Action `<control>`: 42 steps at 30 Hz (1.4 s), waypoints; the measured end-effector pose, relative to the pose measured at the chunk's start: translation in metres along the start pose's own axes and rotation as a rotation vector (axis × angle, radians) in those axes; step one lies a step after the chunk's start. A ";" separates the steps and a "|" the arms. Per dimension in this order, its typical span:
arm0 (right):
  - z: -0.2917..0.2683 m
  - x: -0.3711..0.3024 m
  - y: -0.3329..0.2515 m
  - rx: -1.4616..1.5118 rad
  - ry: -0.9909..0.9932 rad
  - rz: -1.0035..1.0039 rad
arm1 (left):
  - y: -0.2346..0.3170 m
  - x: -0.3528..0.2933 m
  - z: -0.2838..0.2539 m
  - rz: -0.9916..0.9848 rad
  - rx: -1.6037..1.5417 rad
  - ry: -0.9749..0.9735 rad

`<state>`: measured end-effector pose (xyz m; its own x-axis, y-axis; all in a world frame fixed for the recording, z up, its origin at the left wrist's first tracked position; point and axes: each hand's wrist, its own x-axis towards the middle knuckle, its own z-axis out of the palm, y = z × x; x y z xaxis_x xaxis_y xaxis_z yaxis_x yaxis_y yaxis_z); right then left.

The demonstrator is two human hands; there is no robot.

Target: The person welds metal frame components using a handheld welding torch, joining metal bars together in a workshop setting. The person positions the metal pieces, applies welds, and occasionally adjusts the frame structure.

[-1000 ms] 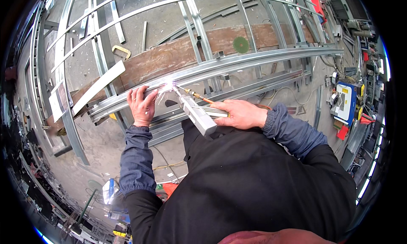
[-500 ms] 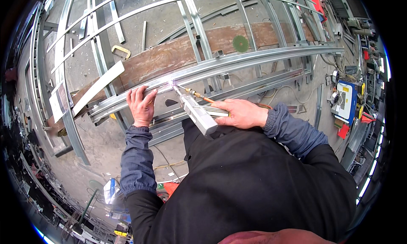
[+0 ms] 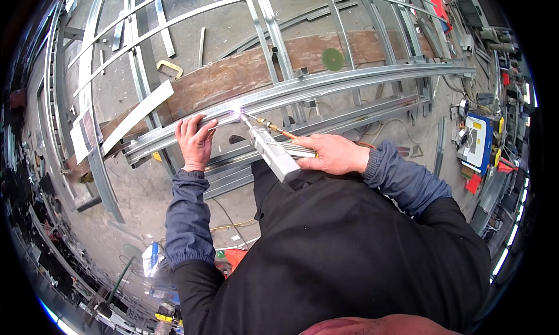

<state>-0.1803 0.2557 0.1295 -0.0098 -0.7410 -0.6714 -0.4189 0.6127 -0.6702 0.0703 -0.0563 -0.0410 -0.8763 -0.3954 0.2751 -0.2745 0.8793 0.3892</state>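
A grey welding gun point(image 3: 273, 154) is gripped by my right hand point(image 3: 335, 153), whose fingers wrap round its handle. Its nozzle meets a long galvanized metal rail point(image 3: 326, 81), and a violet-white glow marks the contact. Beside the nozzle runs an orange tube point(image 3: 287, 134) with a brass fitting point(image 3: 269, 125), angled toward the same spot. Left of the glow, my left hand point(image 3: 195, 140) lies at the rail's near side with its fingers bent over the edge. The undersides of the left fingers are hidden.
Beneath the rail frame lies a rusty brown plate point(image 3: 233, 73) with a green disc point(image 3: 333, 59) on it. A yellow clamp point(image 3: 169, 69) and a pale strip point(image 3: 140, 116) are at the left. A blue-and-white machine point(image 3: 476, 141) stands at the right, near cables.
The welding gun's tip has shifted slightly right along the rail, and the glow looks dimmer. My left hand stays at nearly the same place; the whole view has drifted a little.
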 end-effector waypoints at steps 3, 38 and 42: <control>0.001 0.001 0.002 -0.006 0.004 -0.014 | 0.000 -0.001 0.000 -0.006 0.002 0.006; -0.213 0.096 -0.001 0.479 -0.663 0.336 | -0.002 0.020 -0.033 -0.258 -0.230 -0.262; -0.213 0.123 0.019 0.597 -0.725 0.383 | 0.000 0.024 -0.034 -0.293 -0.219 -0.265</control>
<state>-0.3834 0.1177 0.1015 0.5883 -0.2425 -0.7714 0.0212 0.9583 -0.2851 0.0629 -0.0749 -0.0052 -0.8531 -0.5125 -0.0976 -0.4608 0.6524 0.6017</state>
